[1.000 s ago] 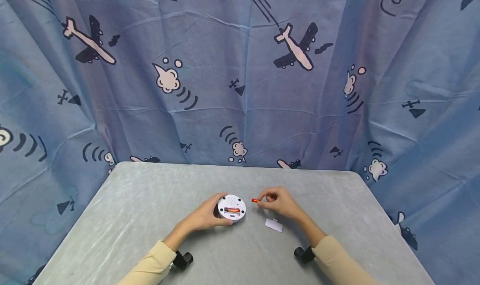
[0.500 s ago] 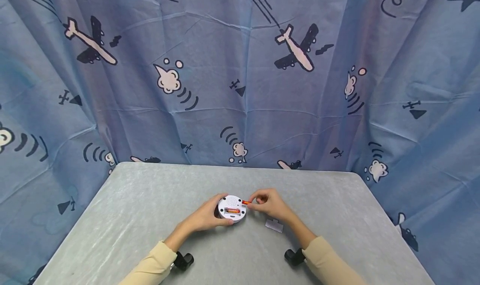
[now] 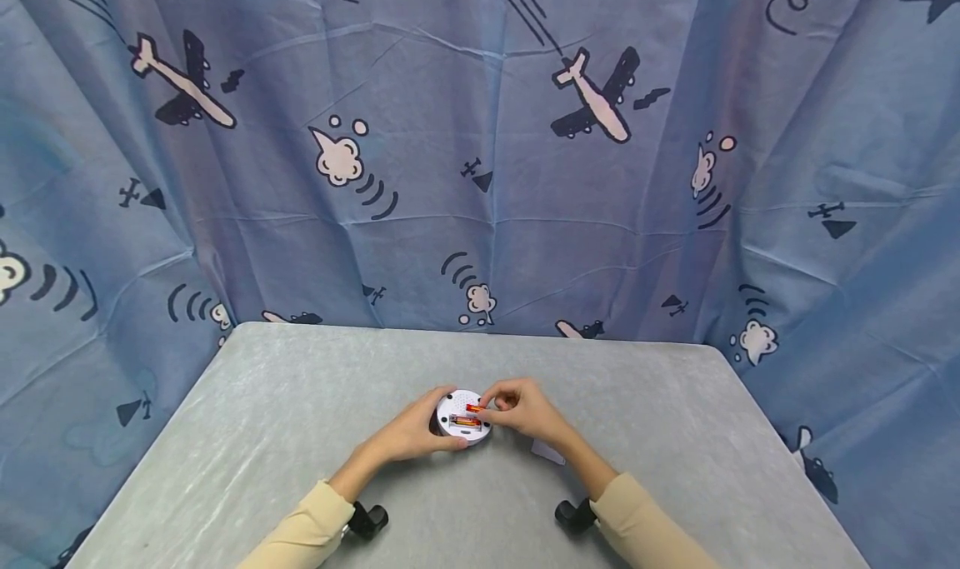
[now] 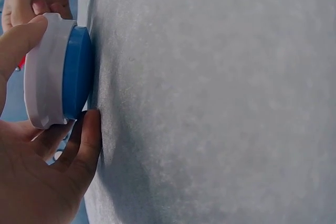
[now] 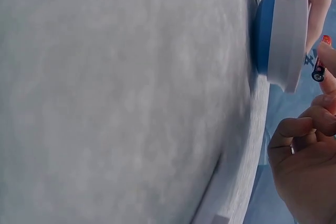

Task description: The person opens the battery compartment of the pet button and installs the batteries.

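Observation:
A round white device [image 3: 454, 407] with a blue far side [image 4: 77, 72] is gripped by my left hand [image 3: 415, 430], thumb on one edge and fingers round the other. Its underside faces up, showing dark feet, small holes and an uncovered battery compartment. Inside that compartment lies a red-orange battery [image 3: 466, 421]. Between thumb and fingertips, my right hand [image 3: 523, 408] pinches a second small red-and-black battery [image 5: 319, 70]. In the head view this battery is over the device, just beyond the compartment; the right wrist view shows a gap between it and the white face.
A small white battery cover [image 3: 548, 452] lies on the grey table [image 3: 337, 377], partly hidden by my right wrist. Behind the table hangs a blue curtain [image 3: 420, 177] printed with planes. Black wrist-worn cameras [image 3: 367, 521] sit below both hands.
My right hand has moved left with its battery, from beside the device to over its underside. The left hand and the device stay in place.

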{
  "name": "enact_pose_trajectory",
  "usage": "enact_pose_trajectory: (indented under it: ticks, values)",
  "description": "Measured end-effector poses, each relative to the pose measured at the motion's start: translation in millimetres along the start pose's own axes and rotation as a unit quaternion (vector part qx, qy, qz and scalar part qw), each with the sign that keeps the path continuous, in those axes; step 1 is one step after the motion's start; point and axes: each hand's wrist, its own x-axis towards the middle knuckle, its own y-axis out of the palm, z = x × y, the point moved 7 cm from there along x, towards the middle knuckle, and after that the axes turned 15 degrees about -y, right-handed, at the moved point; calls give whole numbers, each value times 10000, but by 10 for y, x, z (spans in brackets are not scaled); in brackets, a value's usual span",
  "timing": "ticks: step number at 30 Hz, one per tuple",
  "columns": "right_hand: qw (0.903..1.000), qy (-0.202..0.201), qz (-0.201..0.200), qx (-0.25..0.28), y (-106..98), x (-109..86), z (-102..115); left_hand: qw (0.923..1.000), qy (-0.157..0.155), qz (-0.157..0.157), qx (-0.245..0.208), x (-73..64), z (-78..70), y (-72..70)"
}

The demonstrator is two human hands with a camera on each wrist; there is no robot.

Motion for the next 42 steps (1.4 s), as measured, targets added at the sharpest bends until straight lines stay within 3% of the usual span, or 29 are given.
enact_pose_trajectory:
  ticks: [6,15,24,32,42]
  values:
    - [9998,-167,99,67,65,-3,-268,10000,-26,54,-31,-1,-15,0]
    - [9995,-211,214,68,136,22,-209,10000,-50,77,5,5,-6,0]
    - [9989,-332,315,51,229,88,38,10000,6,67,69,9,-23,-3]
    - [9988,-63,423,-230,258,70,-136,10000,25,79,46,-2,-42,-7]
    - [9988,17,491,-79,262,47,-196,9999,53,98,87,-15,-46,5]
